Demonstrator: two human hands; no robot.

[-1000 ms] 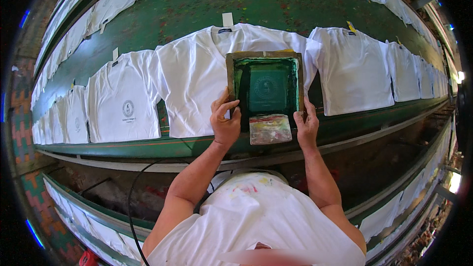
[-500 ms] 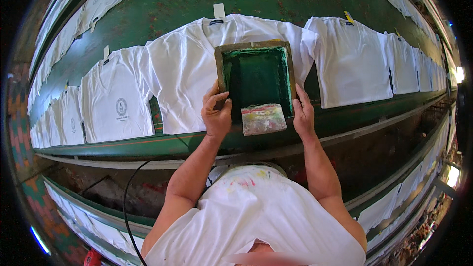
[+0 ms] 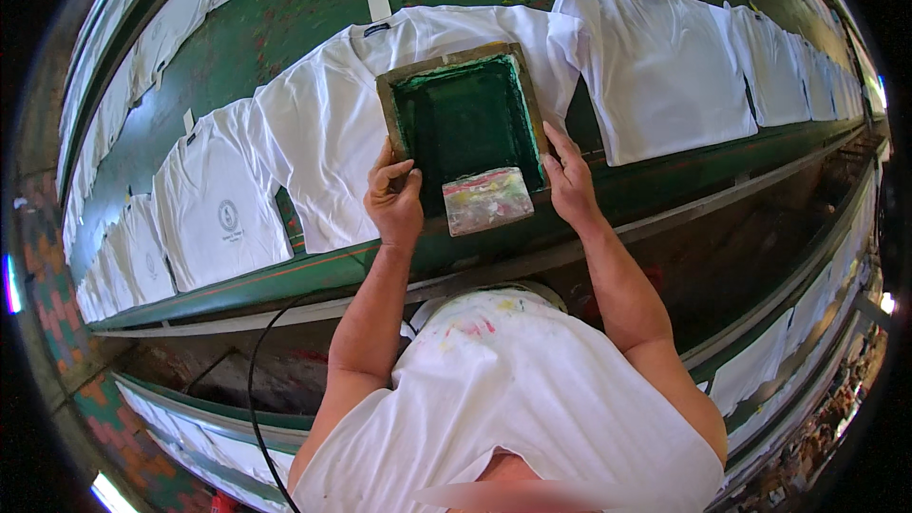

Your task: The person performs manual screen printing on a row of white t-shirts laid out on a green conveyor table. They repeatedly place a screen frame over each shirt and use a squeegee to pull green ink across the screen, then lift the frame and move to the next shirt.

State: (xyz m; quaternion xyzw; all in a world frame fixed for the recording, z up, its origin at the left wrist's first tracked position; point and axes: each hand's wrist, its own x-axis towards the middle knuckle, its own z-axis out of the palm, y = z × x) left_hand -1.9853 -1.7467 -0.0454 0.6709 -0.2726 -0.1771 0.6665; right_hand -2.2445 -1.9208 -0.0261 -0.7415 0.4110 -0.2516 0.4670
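A square screen-printing frame (image 3: 508, 61) with a dark green mesh is over a white V-neck t-shirt (image 3: 320, 126) on the long green table (image 3: 331, 259); whether it touches the cloth I cannot tell. A paint-stained flap (image 3: 486, 201) covers its near edge. My left hand (image 3: 392, 199) grips the frame's left side with bent fingers, and my right hand (image 3: 572, 185) holds its right side. Another t-shirt (image 3: 221, 200) to the left bears a round emblem; the one to the right (image 3: 662, 76) shows no print.
More white t-shirts (image 3: 769, 66) line the table and a second row (image 3: 176, 19) runs along its far side. Behind me are further racks with white cloth (image 3: 750, 370). A black cable (image 3: 255, 389) hangs at my left, above a tiled floor (image 3: 71, 275).
My view has turned, so the table sits higher and more tilted. The frame and both hands appear higher and further left. The emblem seen faintly in the mesh earlier no longer shows.
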